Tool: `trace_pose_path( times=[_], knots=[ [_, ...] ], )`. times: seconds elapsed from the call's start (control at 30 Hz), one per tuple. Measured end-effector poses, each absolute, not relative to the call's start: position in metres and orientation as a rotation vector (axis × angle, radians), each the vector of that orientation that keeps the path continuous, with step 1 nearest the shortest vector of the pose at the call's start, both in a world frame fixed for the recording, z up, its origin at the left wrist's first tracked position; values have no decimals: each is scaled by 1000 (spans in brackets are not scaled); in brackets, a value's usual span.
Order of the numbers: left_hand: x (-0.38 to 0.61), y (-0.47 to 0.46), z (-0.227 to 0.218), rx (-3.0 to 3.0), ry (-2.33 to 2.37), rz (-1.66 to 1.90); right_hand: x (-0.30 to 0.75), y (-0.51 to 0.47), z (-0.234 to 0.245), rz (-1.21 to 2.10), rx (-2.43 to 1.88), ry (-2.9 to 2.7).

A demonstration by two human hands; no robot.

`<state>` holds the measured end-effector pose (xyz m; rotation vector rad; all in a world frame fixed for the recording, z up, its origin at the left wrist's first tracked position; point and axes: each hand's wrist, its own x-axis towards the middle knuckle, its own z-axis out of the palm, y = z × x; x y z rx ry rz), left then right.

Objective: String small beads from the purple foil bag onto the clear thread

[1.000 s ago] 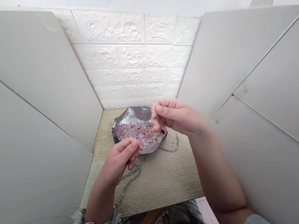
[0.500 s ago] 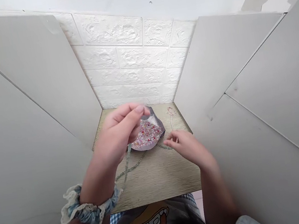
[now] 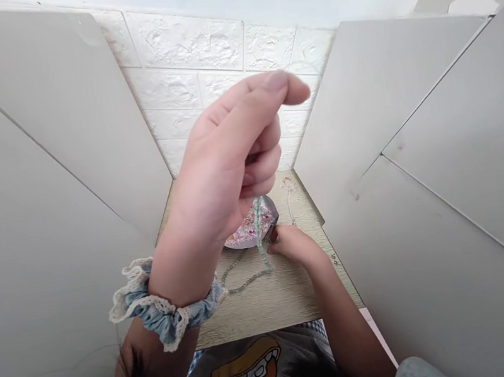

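Observation:
Raised high in front of the wall, my left hand is closed, thumb against the bent forefinger, with a string of small green beads hanging from it. The string drops to the table and loops leftward across the wood. Low at the right edge of an open silvery bag is my right hand, its fingers curled together; the fingertips are partly hidden, so what they pinch does not show. Pink, red and clear beads fill the bag, which my left hand partly covers.
A thin strand with a pink beaded loop lies at the back right of the wooden table. Tiny dark bits sit by its right edge. White panels flank both sides, and a white brick-pattern wall closes the back.
My left hand has risen up and to the right, drawing the green bead string higher across the bag. My right hand has shifted slightly left, to the bag's edge.

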<state>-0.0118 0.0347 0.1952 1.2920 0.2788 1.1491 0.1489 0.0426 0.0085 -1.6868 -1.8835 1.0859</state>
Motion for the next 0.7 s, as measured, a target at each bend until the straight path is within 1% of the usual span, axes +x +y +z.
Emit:
trace_pose_path(
  times=[0.07,0.13,0.2,0.27,0.37,0.47,0.57,0.7],
  knots=[
    [-14,40,190,1307,319,1139,150,46,7,1088,-1788,-1884],
    [-17,45,186,1326,372,1161,153,45,11,1213,-1874,-1870],
    [-21,49,184,1339,465,1195,157,43,21,1368,-1936,-1770],
    [-25,53,183,1346,569,1216,162,40,36,1399,-1922,-1610],
    [-30,57,181,1346,648,1230,169,40,66,1226,-1795,-1450],
    [-34,60,179,1331,602,1227,173,46,94,982,-1671,-1331],
    [-36,62,176,1310,565,1227,175,56,116,770,-1554,-1282],
    [-38,67,171,1329,655,1236,176,71,145,563,-1376,-1248]
  ],
)
